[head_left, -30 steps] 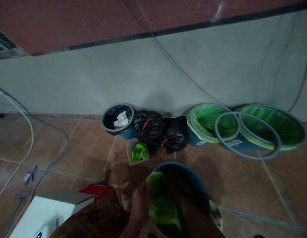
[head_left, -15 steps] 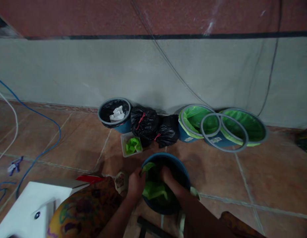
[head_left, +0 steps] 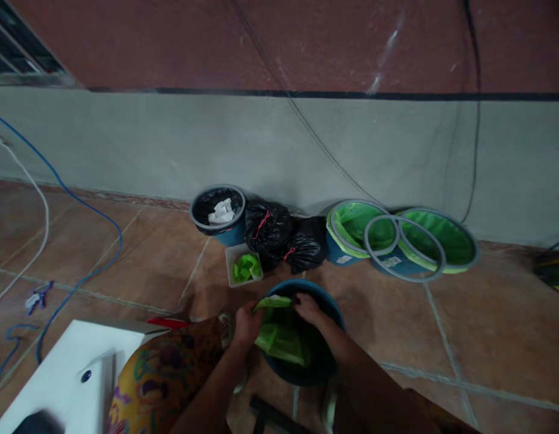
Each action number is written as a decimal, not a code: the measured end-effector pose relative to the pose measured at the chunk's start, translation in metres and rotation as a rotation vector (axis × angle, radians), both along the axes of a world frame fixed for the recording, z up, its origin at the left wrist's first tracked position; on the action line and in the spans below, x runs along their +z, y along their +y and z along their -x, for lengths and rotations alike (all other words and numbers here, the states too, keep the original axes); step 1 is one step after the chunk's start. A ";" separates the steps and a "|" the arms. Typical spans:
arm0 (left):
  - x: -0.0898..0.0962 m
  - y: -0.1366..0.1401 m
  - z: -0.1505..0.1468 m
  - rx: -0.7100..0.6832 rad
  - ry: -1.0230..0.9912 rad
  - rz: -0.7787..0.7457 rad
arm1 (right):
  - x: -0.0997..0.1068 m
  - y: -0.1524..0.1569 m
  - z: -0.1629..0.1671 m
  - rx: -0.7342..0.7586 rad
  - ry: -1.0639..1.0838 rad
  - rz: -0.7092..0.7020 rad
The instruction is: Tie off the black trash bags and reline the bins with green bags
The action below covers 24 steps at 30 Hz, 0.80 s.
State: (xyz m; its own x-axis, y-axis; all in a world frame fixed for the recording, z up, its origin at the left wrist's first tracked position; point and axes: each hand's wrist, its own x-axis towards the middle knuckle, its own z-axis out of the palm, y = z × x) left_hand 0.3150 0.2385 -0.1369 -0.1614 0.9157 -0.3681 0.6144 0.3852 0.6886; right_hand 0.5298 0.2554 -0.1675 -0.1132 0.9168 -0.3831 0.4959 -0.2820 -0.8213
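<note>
A blue bin [head_left: 330, 295] stands on the floor between my feet. Inside its mouth hangs a green plastic bag [head_left: 282, 343], partly open and bunched. At the bin's left rim my left hand [head_left: 249, 325] is closed on the bag's upper edge. My right hand [head_left: 307, 308] reaches over the opening, fingers pinched at the other end of that edge. The bin's bottom is dark and hidden.
By the wall stand a bin lined in black [head_left: 218, 208], tied black bags [head_left: 268, 232] and green-lined bins [head_left: 358, 226] with a loose grey ring [head_left: 403, 278] leaning on them. A small white container [head_left: 229, 265] holds green pieces. At left are a white box [head_left: 49, 361] and blue cable [head_left: 119, 241].
My right hand has risen from deeper in the bin to near its rim, and the bag's edge now stretches between both hands. The view has shifted slightly.
</note>
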 end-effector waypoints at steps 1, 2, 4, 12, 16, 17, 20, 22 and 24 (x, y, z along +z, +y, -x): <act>-0.002 0.003 0.001 -0.005 0.041 0.002 | -0.005 0.008 -0.006 0.006 -0.005 0.057; -0.003 0.006 0.002 -0.015 0.084 0.006 | -0.008 0.014 -0.013 -0.009 0.018 0.088; -0.003 0.011 0.004 -0.053 0.170 0.027 | -0.008 0.018 -0.028 -0.059 0.084 0.139; 0.019 0.019 0.003 -0.240 0.351 0.068 | 0.033 0.011 -0.061 -0.085 -0.173 -0.024; 0.024 0.024 0.003 -0.269 0.386 0.097 | 0.050 0.013 -0.071 -0.019 -0.238 -0.048; 0.024 0.025 0.003 -0.266 0.381 0.109 | 0.052 0.011 -0.072 0.003 -0.210 -0.038; 0.024 0.027 0.001 -0.262 0.366 0.145 | 0.052 0.002 -0.070 0.125 -0.226 -0.080; 0.025 0.029 -0.001 -0.269 0.373 0.164 | 0.047 -0.005 -0.066 0.202 -0.360 -0.132; 0.026 0.031 -0.002 -0.273 0.394 0.184 | 0.040 -0.009 -0.064 0.222 -0.492 -0.139</act>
